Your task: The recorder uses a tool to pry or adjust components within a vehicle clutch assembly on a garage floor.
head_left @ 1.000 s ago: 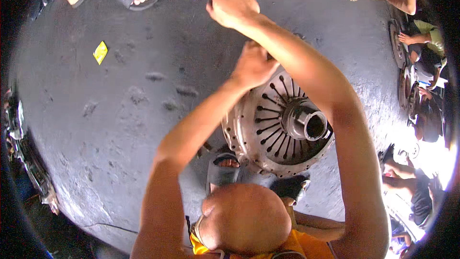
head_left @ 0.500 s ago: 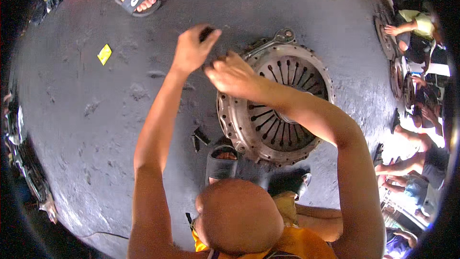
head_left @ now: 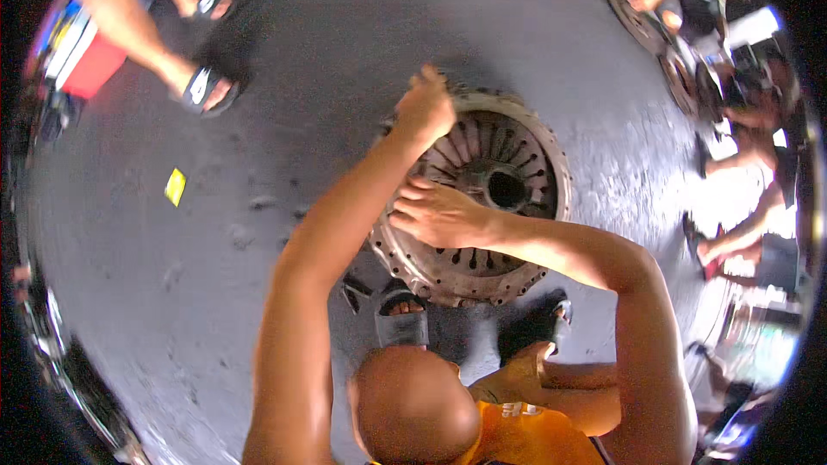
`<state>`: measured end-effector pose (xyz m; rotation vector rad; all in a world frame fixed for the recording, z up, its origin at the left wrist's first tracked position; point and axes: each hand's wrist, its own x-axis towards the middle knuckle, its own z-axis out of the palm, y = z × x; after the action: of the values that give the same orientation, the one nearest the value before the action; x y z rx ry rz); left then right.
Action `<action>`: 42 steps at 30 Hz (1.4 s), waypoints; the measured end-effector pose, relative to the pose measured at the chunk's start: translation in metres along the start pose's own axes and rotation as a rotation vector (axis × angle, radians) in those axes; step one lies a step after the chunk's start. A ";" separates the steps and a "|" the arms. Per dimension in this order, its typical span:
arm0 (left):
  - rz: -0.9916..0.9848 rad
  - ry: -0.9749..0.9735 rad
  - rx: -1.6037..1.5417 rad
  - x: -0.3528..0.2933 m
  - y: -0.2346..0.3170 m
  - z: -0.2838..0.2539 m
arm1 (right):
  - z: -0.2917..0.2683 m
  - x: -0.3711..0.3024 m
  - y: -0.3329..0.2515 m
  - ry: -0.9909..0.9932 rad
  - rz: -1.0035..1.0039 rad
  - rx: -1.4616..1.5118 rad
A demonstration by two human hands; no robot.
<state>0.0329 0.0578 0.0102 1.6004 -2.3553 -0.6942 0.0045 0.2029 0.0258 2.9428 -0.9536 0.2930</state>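
A round metal clutch pressure plate (head_left: 558,164) lies flat on the dark floor, its radial spring fingers around a dark central hole. My left hand (head_left: 427,108) is over its far left rim, fingers curled and blurred; anything inside them is hidden. Over the near left part of the plate is my right hand (head_left: 441,213), fingers stretched out and slightly apart, with nothing visible in them. Both forearms partly cover the plate. Small dark pieces (head_left: 355,293) lie by its near left edge, beside my sandalled foot (head_left: 401,320).
My bent knee (head_left: 418,405) rises at the near edge. A person's sandalled foot (head_left: 209,90) stands at the far left, near a red and white box (head_left: 93,65). A yellow packet (head_left: 175,187) lies on the left floor. Several people and round metal parts (head_left: 637,21) line the right side.
The view has turned. My left hand has come over the plate's far left rim. My right hand has moved nearer me and spread its fingers. The ring-ended metal arm no longer shows.
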 end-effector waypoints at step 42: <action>0.381 0.017 0.388 0.025 0.006 -0.011 | 0.026 -0.230 0.116 0.385 1.717 0.034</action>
<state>0.0233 0.0338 0.0206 1.2034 -2.7928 -0.1507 -0.2411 0.2389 -0.0465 1.1381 -2.8786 0.7556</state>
